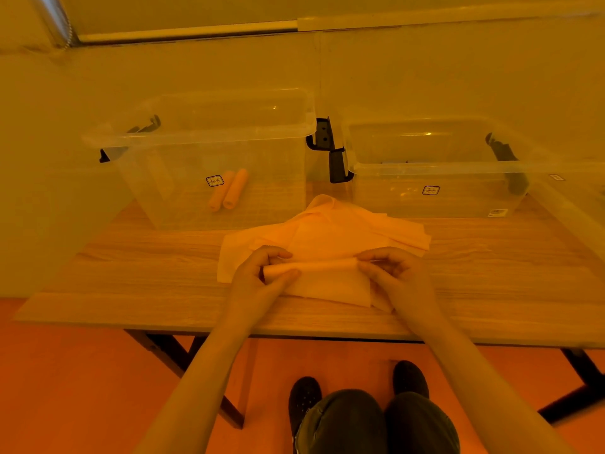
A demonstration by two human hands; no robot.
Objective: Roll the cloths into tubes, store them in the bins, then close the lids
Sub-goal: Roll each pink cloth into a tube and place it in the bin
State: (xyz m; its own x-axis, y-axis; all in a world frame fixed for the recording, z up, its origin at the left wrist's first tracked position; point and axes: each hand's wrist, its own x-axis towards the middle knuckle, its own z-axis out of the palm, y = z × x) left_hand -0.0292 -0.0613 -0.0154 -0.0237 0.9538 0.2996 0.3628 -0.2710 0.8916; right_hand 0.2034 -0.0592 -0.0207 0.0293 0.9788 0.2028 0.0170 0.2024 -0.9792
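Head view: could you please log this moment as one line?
both hands rolling cloth | left bin: two rolls | lids off

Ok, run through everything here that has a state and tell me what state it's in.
Left bin: open, two rolled cloths inside.
Right bin: open, no cloths visible.
Top cloth: partly rolled.
Cloth pile: unrolled.
Left hand: pinching the roll.
Right hand: pinching the roll.

The left hand [258, 273] and right hand [389, 273] are pinching the rolled edge of a cloth [324, 280] lying on the surface [147, 276]. 2 rolled cloths [229, 190] are lying in the left bin [209, 152]; the right bin [435, 168] is standing beside it.
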